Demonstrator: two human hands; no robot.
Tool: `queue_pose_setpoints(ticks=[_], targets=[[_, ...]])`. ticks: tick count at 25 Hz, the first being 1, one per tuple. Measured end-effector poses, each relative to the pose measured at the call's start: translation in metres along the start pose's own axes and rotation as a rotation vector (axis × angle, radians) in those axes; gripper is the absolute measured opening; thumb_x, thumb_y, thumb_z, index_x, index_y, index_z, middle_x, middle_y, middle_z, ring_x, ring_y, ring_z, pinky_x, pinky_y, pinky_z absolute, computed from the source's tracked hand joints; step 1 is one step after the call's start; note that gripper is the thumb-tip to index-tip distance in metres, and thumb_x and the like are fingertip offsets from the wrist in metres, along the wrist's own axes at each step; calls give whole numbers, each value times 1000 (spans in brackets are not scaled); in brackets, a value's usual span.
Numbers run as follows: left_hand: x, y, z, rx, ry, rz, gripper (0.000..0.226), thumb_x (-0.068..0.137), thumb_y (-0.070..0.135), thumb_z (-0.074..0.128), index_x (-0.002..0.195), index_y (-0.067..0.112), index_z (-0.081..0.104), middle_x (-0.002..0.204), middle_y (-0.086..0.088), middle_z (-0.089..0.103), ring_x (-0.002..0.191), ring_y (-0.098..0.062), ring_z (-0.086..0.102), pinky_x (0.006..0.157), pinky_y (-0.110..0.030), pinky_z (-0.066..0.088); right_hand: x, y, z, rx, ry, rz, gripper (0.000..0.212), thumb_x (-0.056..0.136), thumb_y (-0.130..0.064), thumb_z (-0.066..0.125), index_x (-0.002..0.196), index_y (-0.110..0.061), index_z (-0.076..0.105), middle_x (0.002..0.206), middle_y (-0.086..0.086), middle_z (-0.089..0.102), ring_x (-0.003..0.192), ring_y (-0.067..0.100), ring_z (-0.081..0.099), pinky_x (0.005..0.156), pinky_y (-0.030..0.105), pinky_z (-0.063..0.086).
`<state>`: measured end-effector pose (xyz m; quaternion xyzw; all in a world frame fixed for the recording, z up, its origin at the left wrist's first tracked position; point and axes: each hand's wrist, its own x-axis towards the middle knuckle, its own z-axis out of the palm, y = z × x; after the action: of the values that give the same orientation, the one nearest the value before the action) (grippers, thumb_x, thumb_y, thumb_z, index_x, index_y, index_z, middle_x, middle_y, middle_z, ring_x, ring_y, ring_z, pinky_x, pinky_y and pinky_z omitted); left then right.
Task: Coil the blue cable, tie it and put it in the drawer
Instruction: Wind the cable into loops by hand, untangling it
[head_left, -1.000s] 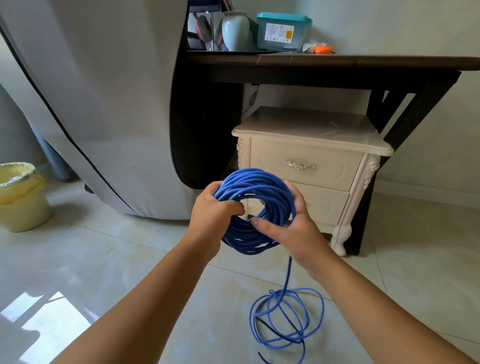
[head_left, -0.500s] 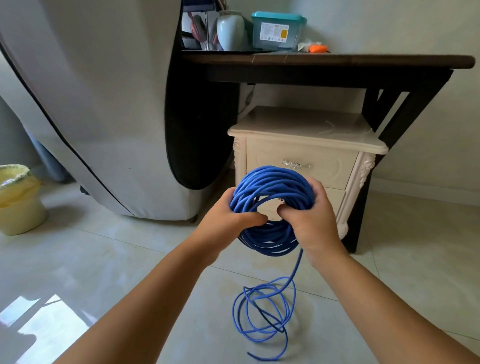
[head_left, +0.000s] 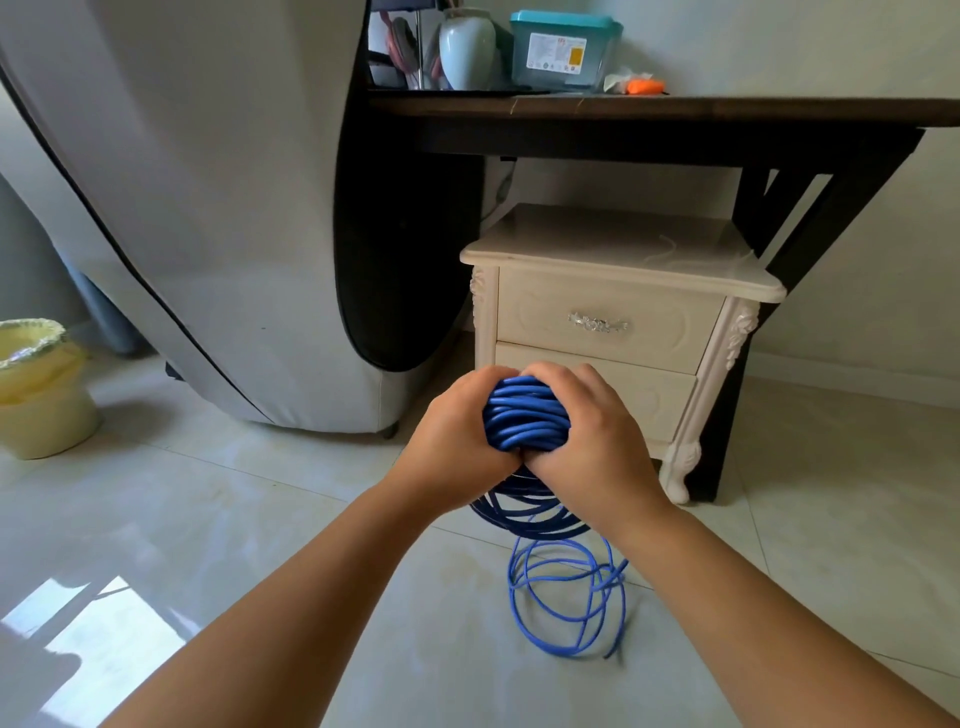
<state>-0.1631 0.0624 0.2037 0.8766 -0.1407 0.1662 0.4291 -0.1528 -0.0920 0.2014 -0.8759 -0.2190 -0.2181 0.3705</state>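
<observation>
Both of my hands grip the thick blue cable coil (head_left: 525, 418) in front of me, squeezing it into a tight bundle. My left hand (head_left: 457, 441) wraps its left side and my right hand (head_left: 587, 431) wraps its right side, thumbs meeting below. Part of the coil hangs under my hands. The cable's loose end (head_left: 566, 603) lies in a few loops on the floor beneath. The cream nightstand (head_left: 623, 254) stands just behind, its upper drawer (head_left: 545, 312) with a silver handle (head_left: 597, 323) closed.
A dark wooden table (head_left: 675, 111) stands over the nightstand, bearing a teal-lidded box (head_left: 563, 47) and a pale vase (head_left: 466, 47). A large grey fabric-covered object (head_left: 208, 208) fills the left. A yellow bin (head_left: 36, 384) stands at far left on the tiled floor.
My hands have closed together, squashing the open ring of the coil into a compact bundle. The loose loops on the floor have shifted slightly.
</observation>
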Motion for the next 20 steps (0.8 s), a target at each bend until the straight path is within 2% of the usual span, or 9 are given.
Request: queue_pose_setpoints(ticks=[3,6,8,10,12,15,17,20], targets=[[0,6,2,-83,74,-53,48,69,-5,71,107,22,60,92,5,67,81,-9,65,70,-21,54,3,-2,-5,68,-48,15,62,67,-15,73,123,-35,56,110,-10,54,99,14,54,77,28,48],[2,13,-1,-230,106,-134,49,66,-12,68,102,21,63,85,2,69,77,-13,68,67,-25,57,9,-3,-21,196,-173,68,74,70,-15,76,134,-39,47,125,-14,51,109,2,53,86,15,45],[4,16,-5,-391,139,-240,55,64,-17,66,102,23,64,87,-3,71,80,-19,70,71,-34,60,11,1,-31,303,-235,136,84,71,-17,81,139,-43,40,131,-16,49,115,-2,52,92,12,44],[7,16,-7,-529,197,-346,59,63,-20,64,101,25,65,90,-9,71,82,-25,69,75,-43,59,10,6,-35,439,-279,232,91,71,-22,86,143,-44,36,135,-16,49,119,0,54,97,19,46],[9,16,-9,-634,241,-427,60,64,-21,62,104,24,65,91,-13,70,81,-27,67,74,-43,58,6,7,-36,575,-304,300,94,69,-26,88,143,-46,35,137,-14,50,117,3,58,97,26,50],[10,16,-10,-739,293,-507,58,66,-19,59,106,22,65,87,-8,66,79,-24,63,70,-39,55,0,1,-28,756,-329,350,89,73,-13,85,141,-44,35,130,-11,59,111,5,64,90,28,54],[12,16,-11,-818,289,-529,57,67,-18,57,110,19,65,89,-11,64,82,-26,62,74,-40,54,-3,-1,-18,830,-309,367,86,76,-3,80,138,-43,38,122,-7,65,108,11,67,88,32,56],[11,19,-11,-916,209,-484,53,69,-17,54,113,11,61,86,-13,58,82,-29,56,74,-40,50,3,5,-9,968,-209,522,104,65,-14,86,149,-36,26,118,-2,66,112,20,66,100,50,51]])
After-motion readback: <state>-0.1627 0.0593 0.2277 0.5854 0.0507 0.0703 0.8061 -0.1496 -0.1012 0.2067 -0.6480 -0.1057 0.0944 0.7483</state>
